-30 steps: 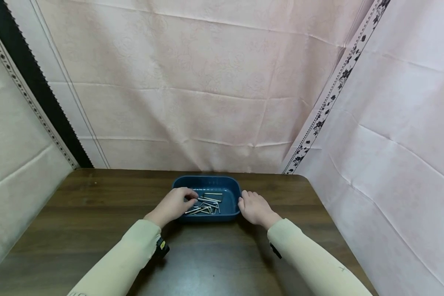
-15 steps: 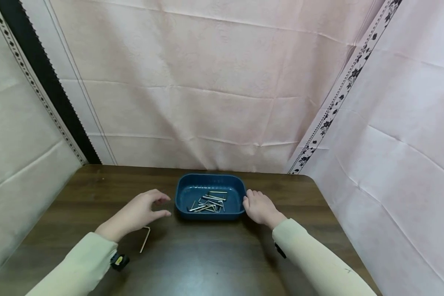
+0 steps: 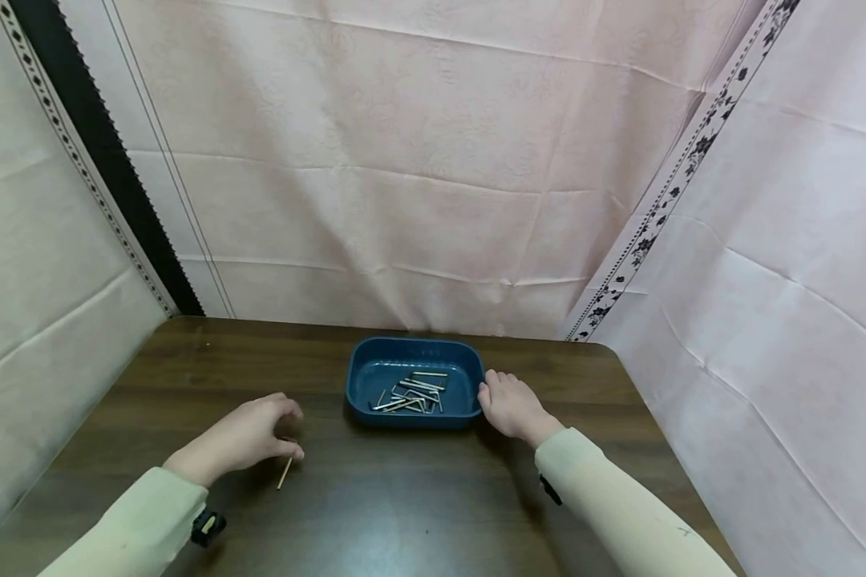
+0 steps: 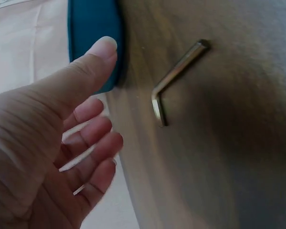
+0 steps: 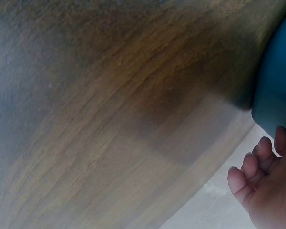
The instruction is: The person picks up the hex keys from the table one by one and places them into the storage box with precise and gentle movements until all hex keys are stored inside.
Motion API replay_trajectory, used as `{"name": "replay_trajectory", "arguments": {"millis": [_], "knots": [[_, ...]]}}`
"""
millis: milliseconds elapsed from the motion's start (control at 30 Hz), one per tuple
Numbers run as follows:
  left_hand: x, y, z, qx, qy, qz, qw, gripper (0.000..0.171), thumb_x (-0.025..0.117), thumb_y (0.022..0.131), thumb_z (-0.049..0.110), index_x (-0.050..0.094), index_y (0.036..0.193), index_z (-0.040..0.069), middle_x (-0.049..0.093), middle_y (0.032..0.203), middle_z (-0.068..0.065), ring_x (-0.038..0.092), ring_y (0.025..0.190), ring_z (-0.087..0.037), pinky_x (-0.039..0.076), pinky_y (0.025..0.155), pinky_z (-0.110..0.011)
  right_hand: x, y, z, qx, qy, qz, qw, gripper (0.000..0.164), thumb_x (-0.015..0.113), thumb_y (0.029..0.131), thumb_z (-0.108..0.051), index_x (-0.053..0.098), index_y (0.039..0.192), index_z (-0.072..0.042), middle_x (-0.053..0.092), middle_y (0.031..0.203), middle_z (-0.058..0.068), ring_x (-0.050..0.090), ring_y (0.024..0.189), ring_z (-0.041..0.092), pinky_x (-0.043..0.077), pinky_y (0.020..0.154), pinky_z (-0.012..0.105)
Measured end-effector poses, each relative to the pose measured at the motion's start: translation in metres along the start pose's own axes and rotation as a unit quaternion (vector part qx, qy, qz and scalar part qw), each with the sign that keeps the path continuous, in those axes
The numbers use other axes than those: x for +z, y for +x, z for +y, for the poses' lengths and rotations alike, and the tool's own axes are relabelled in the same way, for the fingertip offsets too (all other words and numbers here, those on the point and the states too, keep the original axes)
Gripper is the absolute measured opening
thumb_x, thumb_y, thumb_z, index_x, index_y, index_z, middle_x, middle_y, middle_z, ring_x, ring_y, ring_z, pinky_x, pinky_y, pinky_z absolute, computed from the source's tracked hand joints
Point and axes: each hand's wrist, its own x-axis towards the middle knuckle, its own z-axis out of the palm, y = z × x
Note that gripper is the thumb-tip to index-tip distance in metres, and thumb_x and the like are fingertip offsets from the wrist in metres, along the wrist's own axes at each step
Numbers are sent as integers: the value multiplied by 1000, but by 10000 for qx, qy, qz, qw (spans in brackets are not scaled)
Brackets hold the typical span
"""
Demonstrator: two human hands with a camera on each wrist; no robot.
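A bronze-coloured hex key (image 4: 174, 74) lies on the brown wooden table. My left hand (image 3: 248, 437) is just over it, partly hiding the hex key (image 3: 285, 474) in the head view. From the left wrist, the thumb and loosely bent fingers of that hand (image 4: 52, 129) stand apart, holding nothing. A dark blue tray (image 3: 418, 422) bears several more hex keys (image 3: 411, 395) in a loose pile. At the tray's right side, my right hand (image 3: 511, 407) touches its wall with relaxed fingers. Those fingers (image 5: 250, 164) show beside the blue tray (image 5: 279, 86) in the right wrist view.
The wooden table (image 3: 390, 513) has rounded back corners. A pale cloth (image 3: 404, 160) hangs behind the table, with more cloth (image 3: 787, 280) along the right side. Dark wrist straps (image 3: 208, 527) sit at the sleeves.
My left hand has left the tray, moving left and toward me, and come down over the hex key on the table. My right hand stays at the tray. The head view has shifted slightly.
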Motion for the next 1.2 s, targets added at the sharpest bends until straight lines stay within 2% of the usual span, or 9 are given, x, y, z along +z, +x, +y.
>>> {"name": "replay_trajectory", "arguments": {"millis": [133, 233, 533, 833, 1033, 1200], "knots": [[5, 0, -2, -151, 244, -50, 9996, 51, 86, 65, 45, 61, 98, 15, 55, 91, 3, 52, 80, -14, 46, 74, -40, 2, 0, 1, 9, 56, 16, 10000, 27, 34, 103, -35, 50, 106, -14, 48, 85, 1, 46, 82, 21, 40, 75, 37], [9, -1, -3, -204, 359, -88, 9991, 53, 87, 62, 48, 58, 93, 16, 53, 88, 3, 49, 76, -14, 43, 70, -38, 2, 0, 1, 12, 97, 16, 10000, 27, 34, 103, -35, 50, 106, -14, 48, 85, 1, 46, 82, 21, 40, 75, 37], [16, -4, -8, -285, 281, -273, 9988, 53, 87, 61, 49, 50, 81, 16, 46, 81, 1, 42, 68, -15, 35, 62, -35, 1, -1, 0, 13, 133, 7, 9999, 27, 35, 103, -35, 51, 107, -14, 49, 86, 0, 46, 83, 21, 42, 77, 37], [21, -8, -15, -49, 122, -269, 9996, 46, 87, 64, 43, 54, 80, 16, 45, 82, 2, 42, 70, -16, 36, 64, -35, 3, -1, 1, 19, 126, 38, 9999, 28, 34, 103, -36, 51, 108, -14, 49, 86, 0, 47, 82, 20, 42, 77, 37], [18, -10, -22, 294, 149, -161, 9993, 32, 85, 71, 31, 57, 77, 18, 47, 82, 5, 43, 68, -12, 38, 63, -31, 2, -1, 1, 29, 120, 53, 9999, 28, 34, 103, -36, 51, 107, -14, 49, 86, 0, 47, 82, 21, 42, 76, 37], [18, -10, -24, 345, 149, -125, 9992, 24, 81, 77, 24, 58, 75, 20, 49, 80, 7, 45, 67, -9, 40, 61, -29, 2, -1, 0, 50, 106, 32, 9999, 29, 33, 103, -36, 51, 108, -14, 50, 86, 0, 47, 83, 21, 42, 78, 37]]}}
